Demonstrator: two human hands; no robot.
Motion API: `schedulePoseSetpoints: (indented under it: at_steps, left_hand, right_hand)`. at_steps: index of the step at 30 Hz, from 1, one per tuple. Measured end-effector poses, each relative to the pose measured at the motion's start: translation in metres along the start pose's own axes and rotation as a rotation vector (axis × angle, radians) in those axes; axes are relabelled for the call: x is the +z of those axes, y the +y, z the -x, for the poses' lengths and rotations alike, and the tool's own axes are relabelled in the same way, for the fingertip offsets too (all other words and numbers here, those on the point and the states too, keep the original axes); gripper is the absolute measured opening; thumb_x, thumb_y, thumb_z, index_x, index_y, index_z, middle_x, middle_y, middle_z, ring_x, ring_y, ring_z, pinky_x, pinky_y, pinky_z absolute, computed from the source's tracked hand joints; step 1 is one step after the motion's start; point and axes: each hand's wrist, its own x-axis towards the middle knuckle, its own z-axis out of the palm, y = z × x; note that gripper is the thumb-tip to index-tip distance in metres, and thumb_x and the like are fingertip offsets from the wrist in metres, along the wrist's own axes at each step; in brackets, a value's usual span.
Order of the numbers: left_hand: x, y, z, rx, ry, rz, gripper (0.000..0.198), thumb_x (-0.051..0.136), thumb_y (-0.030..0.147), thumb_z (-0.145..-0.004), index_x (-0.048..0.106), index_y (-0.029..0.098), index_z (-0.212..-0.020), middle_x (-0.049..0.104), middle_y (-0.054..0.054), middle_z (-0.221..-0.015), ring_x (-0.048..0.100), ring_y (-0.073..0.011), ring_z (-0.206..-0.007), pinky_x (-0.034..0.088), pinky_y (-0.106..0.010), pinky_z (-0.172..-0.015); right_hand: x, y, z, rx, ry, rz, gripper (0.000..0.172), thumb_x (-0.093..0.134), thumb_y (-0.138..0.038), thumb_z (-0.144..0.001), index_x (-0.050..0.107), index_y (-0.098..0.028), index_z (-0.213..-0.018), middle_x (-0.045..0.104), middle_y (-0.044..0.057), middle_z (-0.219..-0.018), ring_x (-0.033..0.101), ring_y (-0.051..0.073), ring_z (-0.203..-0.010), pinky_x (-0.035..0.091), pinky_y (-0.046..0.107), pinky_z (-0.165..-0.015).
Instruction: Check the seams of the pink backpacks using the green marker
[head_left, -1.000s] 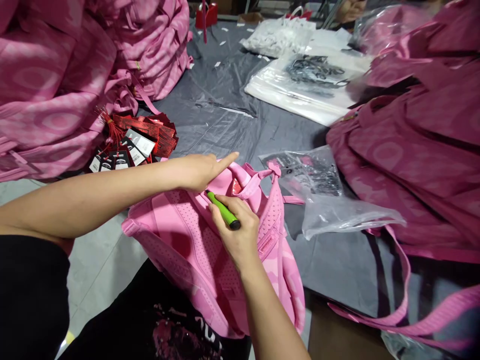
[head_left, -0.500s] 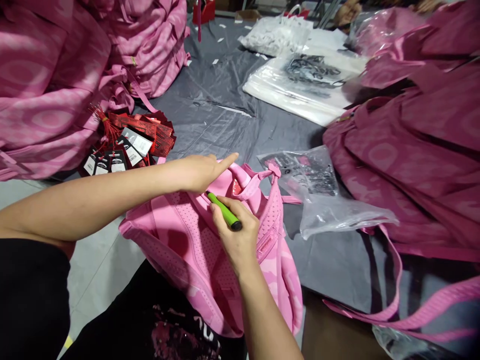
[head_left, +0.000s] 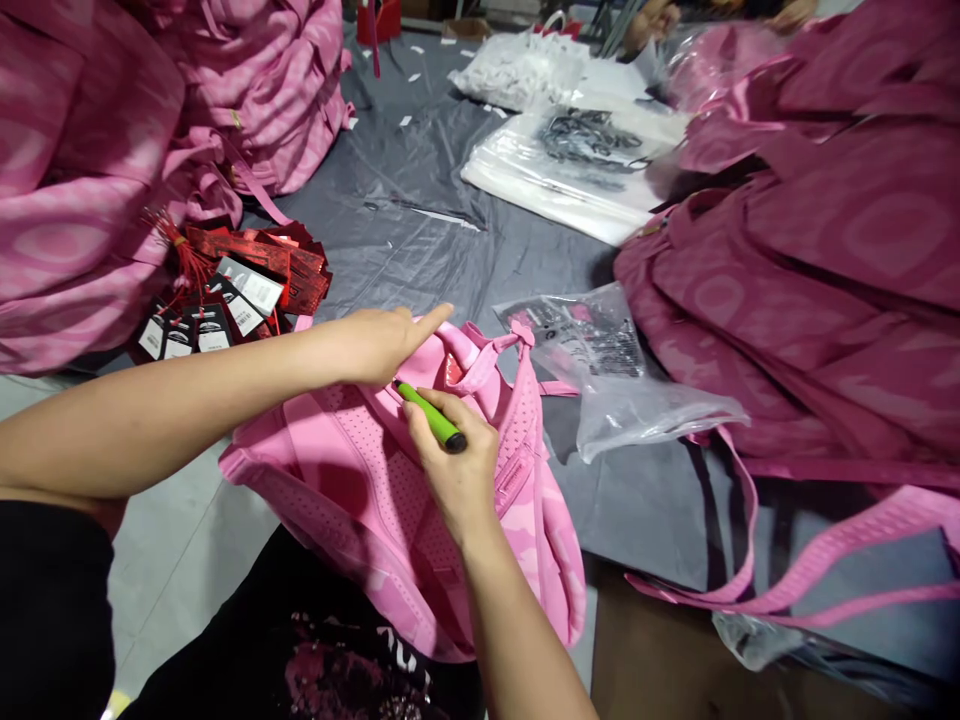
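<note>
A pink camouflage backpack (head_left: 375,440) with dotted mesh panels leans over my lap against the table edge. My left hand (head_left: 379,345) grips its top part, the index finger stretched out and the other fingers mostly hidden behind the cloth. Between the fingers of my right hand (head_left: 457,465) is a green pen-like tool (head_left: 431,415) with a black end. Its tip meets the bag just under my left hand; I cannot tell exactly what kind of tool it is. A small red tag (head_left: 454,370) shows among the straps near the top.
Pink backpacks are heaped at the left (head_left: 82,190) and right (head_left: 810,270). Red and black hang tags (head_left: 247,285) lie by the left heap. A clear plastic bag (head_left: 600,350) lies right of my work, with stacked plastic bags (head_left: 555,175) behind. Another person's hand (head_left: 649,22) shows at the back.
The whole view has shifted, so everything appears slightly further left. Both hands, the green tool and the backpack keep nearly the same places relative to each other.
</note>
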Motion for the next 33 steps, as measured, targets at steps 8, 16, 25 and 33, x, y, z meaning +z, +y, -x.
schedulePoseSetpoints:
  at_steps: [8,16,25,33]
  left_hand:
    - [0.0,-0.005,-0.001,0.016,-0.012,-0.037,0.084,0.045,0.03,-0.091,-0.002,0.022,-0.16,0.061,-0.017,-0.117,0.069,-0.033,-0.095,0.048,-0.033,-0.071]
    - [0.009,-0.011,-0.006,0.009,0.022,0.007,0.084,0.045,0.029,-0.089,0.004,0.022,-0.161,0.061,-0.018,-0.118,0.068,-0.0355,-0.097,0.049,-0.036,-0.072]
    - [0.005,0.001,-0.001,-0.013,0.01,0.0,0.082,0.043,0.026,-0.088,0.006,0.022,-0.161,0.061,-0.017,-0.112,0.068,-0.0334,-0.094,0.047,-0.034,-0.069]
    - [-0.035,-0.025,0.0,0.06,-0.155,0.189,0.082,0.057,0.041,-0.087,0.02,0.031,-0.16,0.063,-0.009,-0.133,0.065,-0.0288,-0.111,0.05,-0.034,-0.09]
  right_hand:
    - [0.013,-0.002,-0.001,0.021,0.018,-0.057,0.015,0.069,-0.03,-0.087,0.075,-0.019,-0.094,0.078,0.003,-0.092,0.071,0.017,-0.081,0.054,0.031,-0.082]
    - [-0.101,0.023,0.007,-0.082,0.394,0.426,0.026,0.04,-0.026,-0.098,0.065,-0.018,-0.1,0.067,0.011,-0.115,0.064,0.02,-0.11,0.051,0.038,-0.097]
    - [-0.224,0.165,-0.045,0.133,0.006,1.007,0.038,0.053,-0.006,-0.077,0.07,-0.01,-0.111,0.068,0.02,-0.122,0.058,0.03,-0.113,0.045,0.042,-0.098]
    - [-0.158,0.176,-0.045,-0.035,-0.321,0.939,0.052,0.06,-0.012,-0.081,0.064,-0.022,-0.131,0.066,0.009,-0.133,0.06,0.025,-0.117,0.045,0.033,-0.102]
